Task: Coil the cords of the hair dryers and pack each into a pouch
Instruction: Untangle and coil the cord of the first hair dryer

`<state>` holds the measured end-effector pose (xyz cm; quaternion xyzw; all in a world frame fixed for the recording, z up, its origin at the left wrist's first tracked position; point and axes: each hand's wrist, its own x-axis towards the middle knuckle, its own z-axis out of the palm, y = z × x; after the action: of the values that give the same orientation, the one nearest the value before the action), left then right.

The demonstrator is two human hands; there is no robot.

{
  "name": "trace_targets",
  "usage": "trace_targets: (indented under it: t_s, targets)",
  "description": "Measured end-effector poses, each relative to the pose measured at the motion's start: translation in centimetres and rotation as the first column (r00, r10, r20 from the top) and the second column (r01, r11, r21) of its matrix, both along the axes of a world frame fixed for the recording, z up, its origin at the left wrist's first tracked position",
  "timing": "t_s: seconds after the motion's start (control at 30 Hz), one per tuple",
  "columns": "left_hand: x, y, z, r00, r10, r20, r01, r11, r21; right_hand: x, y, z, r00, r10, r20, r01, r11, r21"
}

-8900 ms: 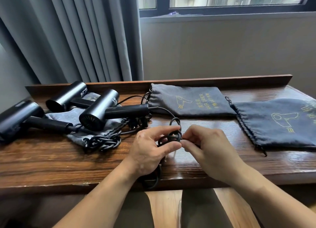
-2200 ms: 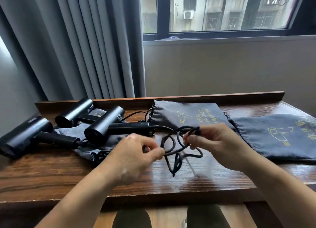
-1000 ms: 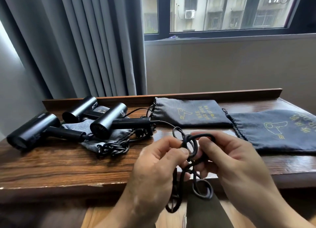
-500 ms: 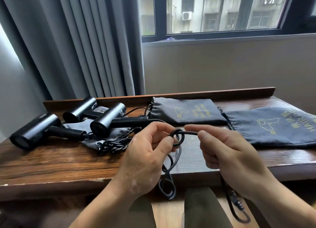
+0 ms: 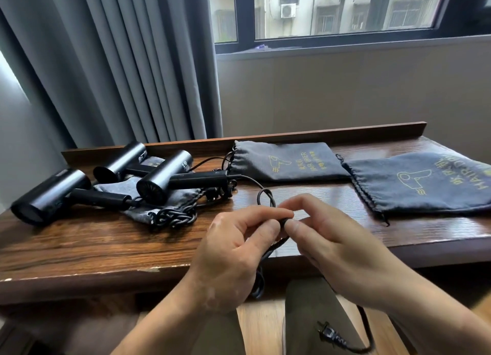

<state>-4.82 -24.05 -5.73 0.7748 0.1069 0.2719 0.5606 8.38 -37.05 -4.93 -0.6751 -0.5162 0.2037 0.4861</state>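
Observation:
Three black hair dryers lie at the table's left: the near one (image 5: 50,195), the back one (image 5: 119,159) and the middle one (image 5: 166,179). The middle dryer's black cord (image 5: 265,199) runs right, makes a small loop on the table, then passes between my hands. My left hand (image 5: 233,251) and my right hand (image 5: 337,245) pinch this cord together near the front edge. The cord's slack hangs below the table and ends in the plug (image 5: 329,337). Two dark grey pouches lie flat: one (image 5: 284,162) at the back centre, one (image 5: 425,181) at the right.
A third grey pouch (image 5: 159,203) lies crumpled under the dryers, with a chain-coiled cord (image 5: 174,217) beside it. The wooden table (image 5: 93,248) has a raised back rail. Grey curtains hang behind on the left, a window behind. My knees are below the table edge.
My hands have come closer together and now pinch the cord at one spot. The plug end has dropped lower under the table. The small loop now lies on the table.

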Motion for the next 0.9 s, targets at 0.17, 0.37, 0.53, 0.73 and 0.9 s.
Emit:
trace_targets:
  t_s: [0.17, 0.37, 0.53, 0.73, 0.9]
  targets:
    - [0.0, 0.9, 0.3, 1.000, 0.007, -0.026, -0.008, 1.000, -0.015, 0.7, 0.1, 0.5, 0.984, -0.129, 0.125, 0.124, 0.991, 0.044]
    - [0.6, 0.8, 0.5, 0.988, 0.108, 0.115, -0.068, 0.950, -0.305, 0.8, 0.3, 0.3, 0.993, 0.030, -0.112, -0.025, 0.999, 0.045]
    - [1.9, 0.9, -0.7, 0.923, 0.330, 0.201, -0.209, 0.864, -0.457, 1.4, 0.7, -0.3, 0.957, 0.088, -0.277, -0.068, 0.995, 0.079]
    - [1.0, 2.5, -0.5, 0.995, 0.071, -0.071, -0.028, 0.876, 0.481, 2.0, 1.2, -0.7, 0.966, 0.070, -0.247, -0.047, 0.994, 0.096]
    - [1.2, 2.5, 0.2, 0.973, 0.206, 0.102, -0.227, 0.934, 0.277, 2.0, 1.3, -0.9, 0.928, 0.157, -0.337, -0.070, 0.965, 0.254]
